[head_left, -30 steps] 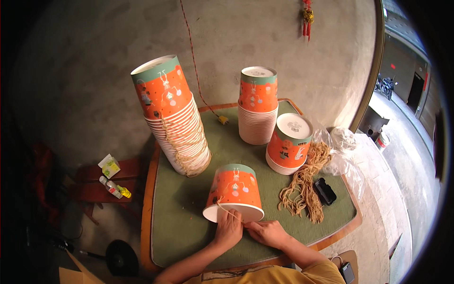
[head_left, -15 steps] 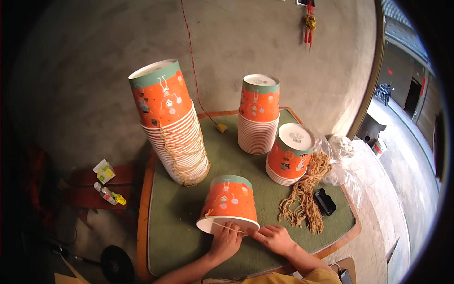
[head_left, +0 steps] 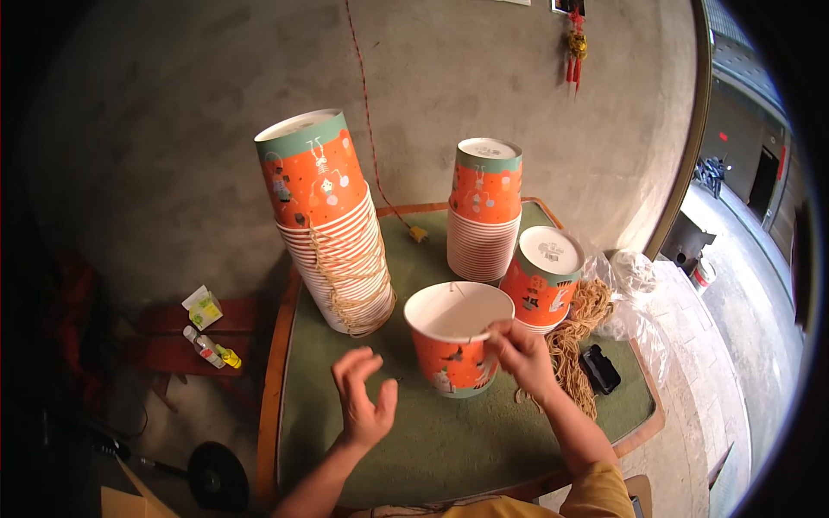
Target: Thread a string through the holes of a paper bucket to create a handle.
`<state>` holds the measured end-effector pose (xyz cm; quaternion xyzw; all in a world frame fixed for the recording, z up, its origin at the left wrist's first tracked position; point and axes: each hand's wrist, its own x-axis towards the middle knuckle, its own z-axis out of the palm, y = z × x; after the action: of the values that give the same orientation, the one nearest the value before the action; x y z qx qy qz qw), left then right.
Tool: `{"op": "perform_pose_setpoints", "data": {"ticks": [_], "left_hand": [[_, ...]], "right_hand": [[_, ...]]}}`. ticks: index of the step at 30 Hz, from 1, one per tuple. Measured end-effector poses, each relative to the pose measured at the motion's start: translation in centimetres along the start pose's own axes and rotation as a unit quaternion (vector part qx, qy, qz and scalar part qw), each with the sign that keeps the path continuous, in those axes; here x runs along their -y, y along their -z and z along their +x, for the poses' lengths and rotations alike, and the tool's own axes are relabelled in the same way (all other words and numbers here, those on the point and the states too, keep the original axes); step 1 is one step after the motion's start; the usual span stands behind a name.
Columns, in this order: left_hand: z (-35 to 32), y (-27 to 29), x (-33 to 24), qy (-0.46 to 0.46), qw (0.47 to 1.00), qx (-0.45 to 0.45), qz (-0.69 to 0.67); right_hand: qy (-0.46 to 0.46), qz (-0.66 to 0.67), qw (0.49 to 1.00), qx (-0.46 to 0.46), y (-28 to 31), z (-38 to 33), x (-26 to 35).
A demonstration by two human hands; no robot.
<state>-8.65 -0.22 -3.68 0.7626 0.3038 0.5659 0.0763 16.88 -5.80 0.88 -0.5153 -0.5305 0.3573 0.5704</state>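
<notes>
An orange paper cup [head_left: 455, 341] with a white inside stands mouth up on the green table [head_left: 449, 440]. My right hand [head_left: 522, 356] grips its rim on the right side. My left hand [head_left: 363, 401] hovers just left of the cup with fingers spread, holding nothing. A tall stack of upside-down orange cups [head_left: 332, 224] tied with twine leans at the table's left. A shorter stack [head_left: 484, 211] stands at the back. A lone upside-down cup [head_left: 542, 278] sits to the right of the held cup.
A pile of tan twine [head_left: 577, 345] and a small black object [head_left: 600, 369] lie at the table's right. Clear plastic bags [head_left: 630, 298] sit beyond. A red stool [head_left: 186, 337] with small bottles stands on the floor at left. A concrete wall rises behind.
The cup lay on its side, mouth toward me, with both hands at its rim. Now it stands upright, mouth up. My left hand has let go and pulled back.
</notes>
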Motion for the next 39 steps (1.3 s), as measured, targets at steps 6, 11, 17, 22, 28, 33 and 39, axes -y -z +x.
{"op": "perform_pose_setpoints", "data": {"ticks": [6,11,17,22,28,33,39], "left_hand": [[2.3,-2.0,3.2,0.244,0.913,0.112,-0.308],[4.6,-3.7,2.8,0.294,0.84,0.18,-0.419],[5.2,-6.2,4.0,0.304,0.831,0.225,-0.408],[5.1,-6.6,4.7,0.376,0.786,0.23,-0.434],[4.6,-5.7,6.6,0.426,0.741,0.244,-0.458],[4.4,-5.1,7.2,0.452,0.695,0.271,-0.489],[3.6,-5.1,8.5,0.474,0.648,0.276,-0.529]], "right_hand": [[-0.03,0.167,0.985,-0.002,0.8,5.0,-0.1],[-0.037,0.284,0.958,-0.007,0.7,5.9,-1.4],[-0.072,0.264,0.961,-0.036,1.7,6.9,-3.7],[-0.096,0.169,0.981,-0.025,2.0,7.0,-3.2],[-0.076,0.139,0.987,-0.025,2.2,7.0,-2.6],[-0.078,0.202,0.975,-0.047,2.4,7.2,-3.9],[-0.099,0.271,0.954,-0.078,2.6,7.3,-4.4]]}}
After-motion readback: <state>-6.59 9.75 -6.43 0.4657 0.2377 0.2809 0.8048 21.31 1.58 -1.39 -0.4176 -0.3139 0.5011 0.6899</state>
